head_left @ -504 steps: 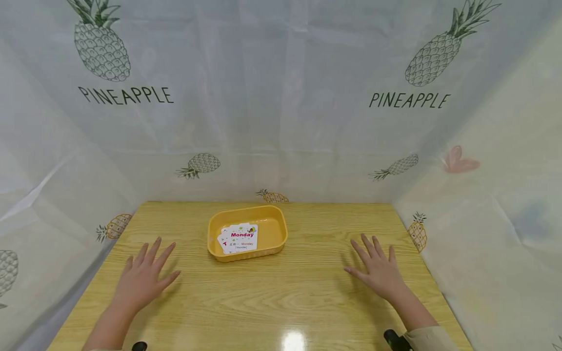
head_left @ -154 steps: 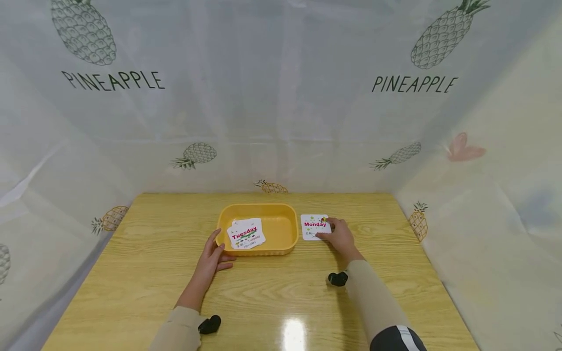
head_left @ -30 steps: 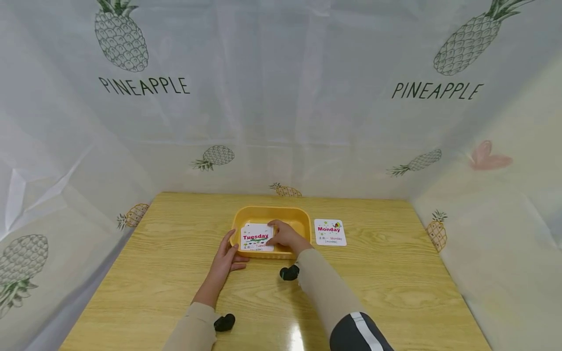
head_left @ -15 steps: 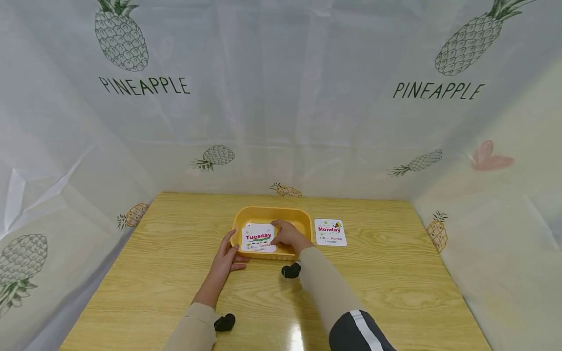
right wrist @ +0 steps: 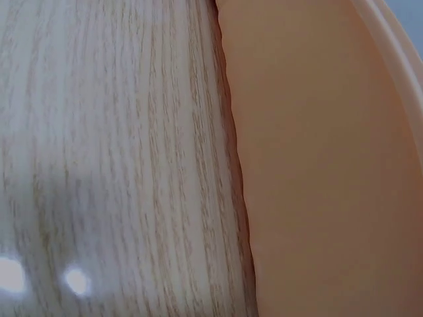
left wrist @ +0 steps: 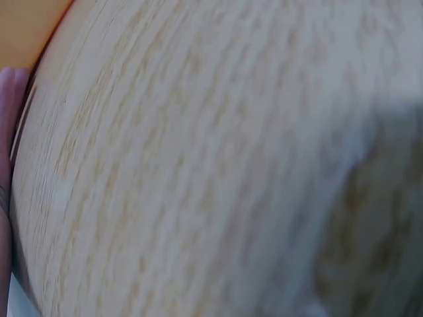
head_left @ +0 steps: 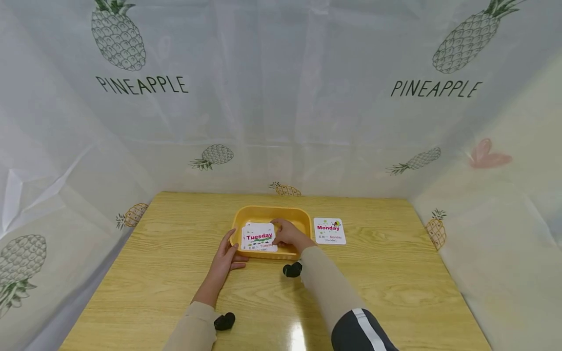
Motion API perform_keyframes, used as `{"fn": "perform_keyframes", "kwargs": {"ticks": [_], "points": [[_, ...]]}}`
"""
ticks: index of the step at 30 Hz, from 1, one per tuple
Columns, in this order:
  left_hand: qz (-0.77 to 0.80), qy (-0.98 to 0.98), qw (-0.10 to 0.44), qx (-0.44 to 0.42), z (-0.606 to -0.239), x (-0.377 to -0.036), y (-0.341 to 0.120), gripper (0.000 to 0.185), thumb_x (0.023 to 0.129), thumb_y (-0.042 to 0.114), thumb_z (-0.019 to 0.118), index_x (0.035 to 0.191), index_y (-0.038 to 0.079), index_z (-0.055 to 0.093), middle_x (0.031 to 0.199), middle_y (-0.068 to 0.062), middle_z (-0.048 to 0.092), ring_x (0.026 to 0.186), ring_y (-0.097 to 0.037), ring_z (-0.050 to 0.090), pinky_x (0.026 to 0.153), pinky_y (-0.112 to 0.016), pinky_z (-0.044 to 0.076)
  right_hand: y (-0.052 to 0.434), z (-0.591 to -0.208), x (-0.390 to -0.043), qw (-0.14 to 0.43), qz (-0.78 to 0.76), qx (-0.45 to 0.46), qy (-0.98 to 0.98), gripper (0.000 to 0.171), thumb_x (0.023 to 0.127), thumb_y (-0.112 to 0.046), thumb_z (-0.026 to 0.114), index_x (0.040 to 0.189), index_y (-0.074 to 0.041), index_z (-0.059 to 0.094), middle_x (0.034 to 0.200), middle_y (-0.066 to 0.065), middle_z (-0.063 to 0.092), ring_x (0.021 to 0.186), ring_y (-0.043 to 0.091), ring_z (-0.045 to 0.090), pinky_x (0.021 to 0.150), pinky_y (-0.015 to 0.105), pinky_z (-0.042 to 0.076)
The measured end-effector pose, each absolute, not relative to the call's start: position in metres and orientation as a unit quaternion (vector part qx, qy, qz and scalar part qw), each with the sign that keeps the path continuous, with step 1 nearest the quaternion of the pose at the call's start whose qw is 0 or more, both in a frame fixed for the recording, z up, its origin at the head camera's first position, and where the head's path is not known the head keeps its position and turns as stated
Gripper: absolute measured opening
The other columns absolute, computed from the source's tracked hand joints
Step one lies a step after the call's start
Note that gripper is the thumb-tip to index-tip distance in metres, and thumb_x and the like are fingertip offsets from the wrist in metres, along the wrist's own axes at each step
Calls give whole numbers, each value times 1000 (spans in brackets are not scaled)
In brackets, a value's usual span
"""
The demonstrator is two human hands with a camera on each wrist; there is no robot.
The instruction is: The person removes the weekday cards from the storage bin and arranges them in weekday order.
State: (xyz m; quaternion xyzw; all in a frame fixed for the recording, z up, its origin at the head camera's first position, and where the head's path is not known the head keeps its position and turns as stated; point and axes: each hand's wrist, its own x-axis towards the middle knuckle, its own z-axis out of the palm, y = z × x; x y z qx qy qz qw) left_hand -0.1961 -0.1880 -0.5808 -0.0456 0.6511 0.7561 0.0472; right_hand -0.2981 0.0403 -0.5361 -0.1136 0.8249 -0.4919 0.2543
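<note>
Two hands worked at the yellow tray (head_left: 263, 213) on the wooden table (head_left: 377, 282). The right hand (head_left: 287, 234) reached into the tray, its curled fingers pinching the right edge of the Tuesday card (head_left: 259, 237), which sat atop other cards inside. The left hand (head_left: 226, 256) rested with straight fingers against the tray's near left wall. The Monday card (head_left: 330, 230) lay flat just right of the tray.

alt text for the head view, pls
A person's right hand pinches the Tuesday card atop a stack in a yellow tray, while the left hand rests against the tray's left side. A Monday card lies on the wooden table just right of the tray.
</note>
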Motion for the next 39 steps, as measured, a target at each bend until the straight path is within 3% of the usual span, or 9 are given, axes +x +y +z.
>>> {"fn": "perform_keyframes", "kwargs": {"ticks": [8,12,19,26,32,39], "points": [[757,651,41,-42,-581,-196,-185,51,106,21,46,153,34,28,136,-20,39,86,-34,69,68,-40,59,40,-537,-298,238,-491,-141,826,66,82,9,73,139,-5,41,81,7,47,59,15,44,53,22,41],[759,649,41,-42,-582,-197,-184,51,106,20,45,152,34,29,134,-21,40,87,-36,68,69,-41,59,40,-534,-297,229,-489,-149,828,65,83,10,72,137,-6,40,79,7,48,61,15,42,55,23,39],[764,643,45,-42,-581,-197,-185,52,105,23,47,153,33,28,134,-22,39,93,-41,67,72,-43,59,40,-527,-295,215,-513,-130,821,58,86,7,70,133,-12,44,75,4,48,63,18,45,60,25,44],[771,631,61,-53,-580,-193,-188,52,105,28,46,154,32,26,151,-16,29,93,-36,68,72,-43,59,51,-515,-290,220,-546,-132,797,62,88,8,67,141,-15,44,83,10,53,68,30,58,69,38,57],[760,643,73,-64,-570,-191,-192,52,105,30,47,153,32,28,158,-20,18,94,-38,68,72,-46,58,67,-497,-283,212,-560,-131,790,64,89,9,65,143,-15,42,91,14,54,75,35,62,76,50,56],[748,654,89,-73,-560,-194,-196,66,105,19,48,157,34,12,147,-27,34,95,-42,66,72,-49,58,88,-490,-280,155,-597,-113,779,56,88,10,65,137,-12,49,94,15,53,75,31,63,79,54,55]]}}
